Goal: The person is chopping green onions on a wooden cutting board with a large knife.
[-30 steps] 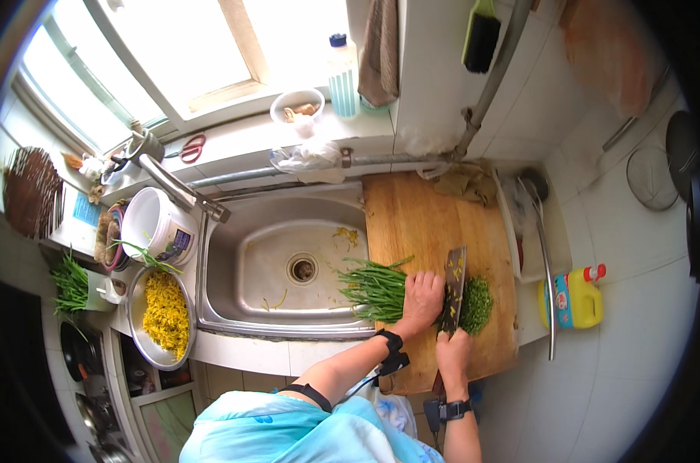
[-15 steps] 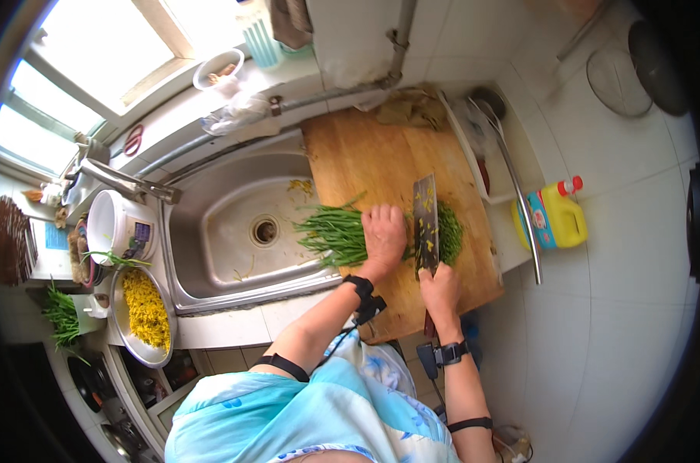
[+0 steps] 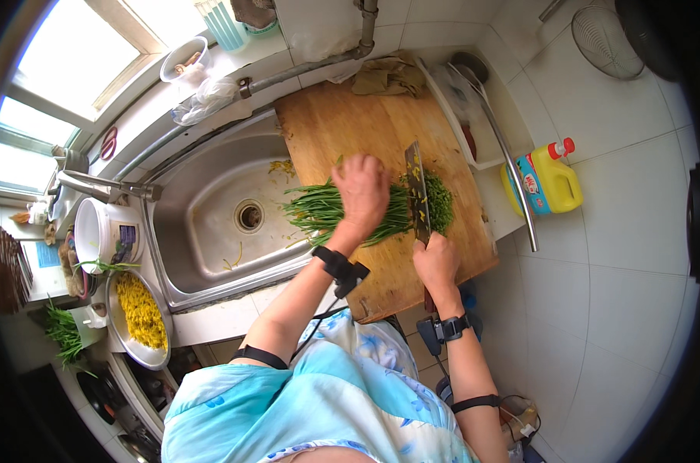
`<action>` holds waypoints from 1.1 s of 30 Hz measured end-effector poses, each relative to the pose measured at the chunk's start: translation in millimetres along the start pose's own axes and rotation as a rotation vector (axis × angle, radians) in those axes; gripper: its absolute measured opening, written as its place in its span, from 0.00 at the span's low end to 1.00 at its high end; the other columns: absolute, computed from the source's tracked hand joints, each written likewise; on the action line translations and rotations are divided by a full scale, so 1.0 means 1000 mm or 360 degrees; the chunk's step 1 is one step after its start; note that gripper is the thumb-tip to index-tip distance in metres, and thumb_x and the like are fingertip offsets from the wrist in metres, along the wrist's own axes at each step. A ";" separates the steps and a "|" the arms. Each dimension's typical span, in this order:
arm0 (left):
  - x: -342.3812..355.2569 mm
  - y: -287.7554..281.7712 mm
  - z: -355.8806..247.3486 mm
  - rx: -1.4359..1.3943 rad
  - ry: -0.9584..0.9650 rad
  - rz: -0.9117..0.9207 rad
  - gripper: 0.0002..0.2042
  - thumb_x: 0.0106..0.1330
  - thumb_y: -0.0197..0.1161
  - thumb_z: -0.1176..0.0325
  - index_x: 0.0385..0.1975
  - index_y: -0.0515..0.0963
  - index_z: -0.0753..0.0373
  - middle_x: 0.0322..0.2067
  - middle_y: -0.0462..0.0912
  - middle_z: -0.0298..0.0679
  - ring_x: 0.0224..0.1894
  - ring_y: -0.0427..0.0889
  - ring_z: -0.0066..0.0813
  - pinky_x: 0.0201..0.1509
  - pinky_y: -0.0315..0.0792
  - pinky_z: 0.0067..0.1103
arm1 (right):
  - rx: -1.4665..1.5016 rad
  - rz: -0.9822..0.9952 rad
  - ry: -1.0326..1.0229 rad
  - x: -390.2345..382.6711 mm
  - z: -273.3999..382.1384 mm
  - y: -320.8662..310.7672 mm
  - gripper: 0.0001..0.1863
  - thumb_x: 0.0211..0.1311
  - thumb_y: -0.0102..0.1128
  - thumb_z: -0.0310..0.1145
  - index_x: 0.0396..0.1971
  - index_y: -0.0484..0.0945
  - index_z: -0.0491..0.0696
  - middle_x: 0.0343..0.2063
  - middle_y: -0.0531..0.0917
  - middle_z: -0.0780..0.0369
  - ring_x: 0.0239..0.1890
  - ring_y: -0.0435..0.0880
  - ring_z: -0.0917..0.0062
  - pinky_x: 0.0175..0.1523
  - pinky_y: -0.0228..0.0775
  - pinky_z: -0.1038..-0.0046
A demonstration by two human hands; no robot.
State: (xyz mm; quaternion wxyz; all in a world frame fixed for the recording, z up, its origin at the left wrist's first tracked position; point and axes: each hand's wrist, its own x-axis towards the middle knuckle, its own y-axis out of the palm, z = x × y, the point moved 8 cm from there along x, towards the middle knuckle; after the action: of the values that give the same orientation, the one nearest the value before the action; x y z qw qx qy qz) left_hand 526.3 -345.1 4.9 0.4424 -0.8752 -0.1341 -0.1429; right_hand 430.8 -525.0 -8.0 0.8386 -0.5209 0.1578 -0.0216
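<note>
The right hand (image 3: 436,266) wraps tight round the handle of the cleaver (image 3: 418,193), its blade between long green stalks (image 3: 315,205) and a chopped heap (image 3: 441,202)! The left hand (image 3: 363,193) curls loosely over the stalks; pressing or hovering, I can't tell. They lie across the wooden board (image 3: 350,123), ends overhanging the sink (image 3: 203,170).

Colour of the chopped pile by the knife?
The chopped pile is green; it shows best in the head view, the only one here.
</note>
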 end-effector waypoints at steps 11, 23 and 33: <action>-0.004 0.020 0.023 0.0029 -0.0021 0.0258 0.15 0.63 0.63 0.55 0.37 0.78 0.62 0.40 0.76 0.45 0.45 0.72 0.46 0.50 0.62 0.41 | -0.0011 0.0014 -0.0011 -0.001 0.008 -0.002 0.11 0.55 0.57 0.34 0.25 0.79 0.40 0.27 0.83 0.44 0.33 0.82 0.46 0.41 0.75 0.50; -0.027 0.005 0.001 -0.0171 0.0229 0.0072 0.04 0.57 0.68 0.67 0.29 0.81 0.56 0.32 0.77 0.36 0.42 0.75 0.40 0.49 0.64 0.37 | -0.0118 0.0009 0.0010 -0.013 0.015 -0.003 0.10 0.53 0.57 0.33 0.23 0.79 0.41 0.25 0.82 0.44 0.31 0.82 0.47 0.40 0.74 0.51; -0.021 -0.007 0.020 -0.0204 0.0131 0.0146 0.08 0.57 0.67 0.67 0.36 0.80 0.58 0.37 0.80 0.38 0.45 0.76 0.42 0.57 0.62 0.42 | 0.0214 -0.0409 -0.0207 -0.014 0.003 -0.013 0.10 0.55 0.57 0.33 0.24 0.79 0.41 0.20 0.81 0.47 0.26 0.82 0.49 0.32 0.73 0.51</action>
State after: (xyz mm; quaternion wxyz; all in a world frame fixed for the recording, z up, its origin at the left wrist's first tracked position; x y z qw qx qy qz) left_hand 507.1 -327.2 -8.9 0.3966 -0.9003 -0.0662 -0.1667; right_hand 420.1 -525.5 7.6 0.8703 -0.4799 0.0334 -0.1053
